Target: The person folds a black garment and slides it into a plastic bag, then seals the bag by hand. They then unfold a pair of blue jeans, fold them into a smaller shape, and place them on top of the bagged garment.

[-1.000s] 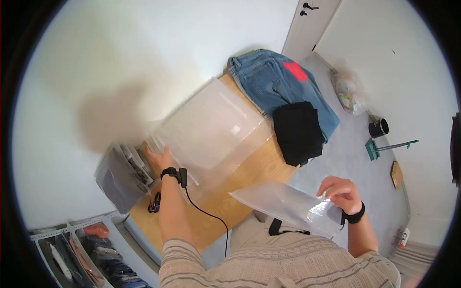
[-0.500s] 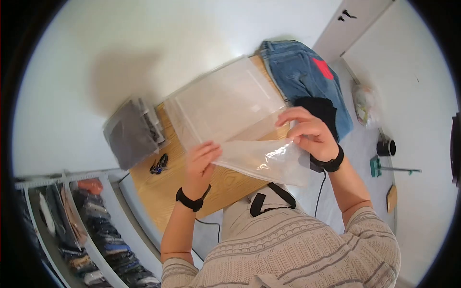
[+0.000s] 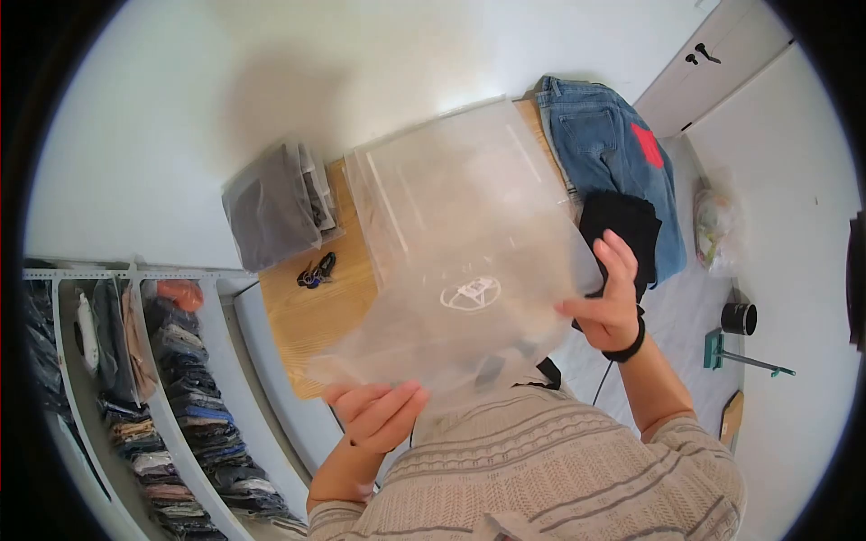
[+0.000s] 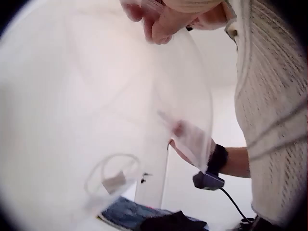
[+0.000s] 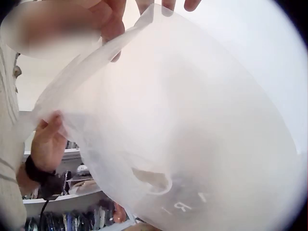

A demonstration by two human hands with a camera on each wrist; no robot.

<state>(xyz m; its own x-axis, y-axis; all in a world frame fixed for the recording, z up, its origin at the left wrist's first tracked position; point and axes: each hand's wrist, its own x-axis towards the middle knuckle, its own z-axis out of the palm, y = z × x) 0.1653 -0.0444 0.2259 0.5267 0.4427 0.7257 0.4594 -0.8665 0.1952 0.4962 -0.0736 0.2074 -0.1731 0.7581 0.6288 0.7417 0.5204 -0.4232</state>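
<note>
A large frosted plastic bag (image 3: 451, 334) with a white printed oval hangs spread between my hands, low over the front of the table. My left hand (image 3: 379, 417) pinches its lower left corner, fingers on top. At its right edge my right hand (image 3: 613, 302) holds on, the thumb against the film and the fingers spread upward behind. The right wrist view shows the bag's edge (image 5: 139, 29) running between that thumb and fingers. Under the bag, partly covered, lies a stack of flat clear bags (image 3: 451, 171) on the wooden table (image 3: 293, 316).
Blue jeans (image 3: 591, 126) with a red patch and a folded black garment (image 3: 622, 230) lie at the table's right. On the left are bagged grey clothes (image 3: 271, 212) and a small black-and-blue item (image 3: 316, 270). Shelves (image 3: 225, 388) of packed clothes stand lower left.
My left hand has left the stack's left side and taken hold of the bag. The bag has been raised and spread wide, its print showing. The head view has swung to the left.
</note>
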